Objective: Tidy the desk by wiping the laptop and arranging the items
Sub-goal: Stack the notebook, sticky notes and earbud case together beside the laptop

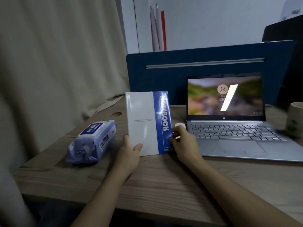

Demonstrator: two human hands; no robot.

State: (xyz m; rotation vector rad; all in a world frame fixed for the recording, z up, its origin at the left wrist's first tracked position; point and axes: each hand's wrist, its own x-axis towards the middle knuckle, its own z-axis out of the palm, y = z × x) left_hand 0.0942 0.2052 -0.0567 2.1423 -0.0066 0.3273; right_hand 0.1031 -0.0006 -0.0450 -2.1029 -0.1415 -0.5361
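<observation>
A white and blue notebook (pixel 146 122) is held tilted up above the wooden desk (pixel 164 174), between the wipes and the laptop. My left hand (pixel 130 151) grips its lower left edge. My right hand (pixel 183 141) pinches its blue right edge near the bottom. A silver laptop (pixel 237 136) stands open at the right with its screen lit. A purple pack of wet wipes (pixel 93 141) lies on the desk at the left.
A pale mug (pixel 295 120) stands at the right edge beside the laptop. A small white object (pixel 180 125) lies behind my right hand. A blue partition (pixel 196 68) closes the desk's back, and a curtain (pixel 57 63) hangs at the left.
</observation>
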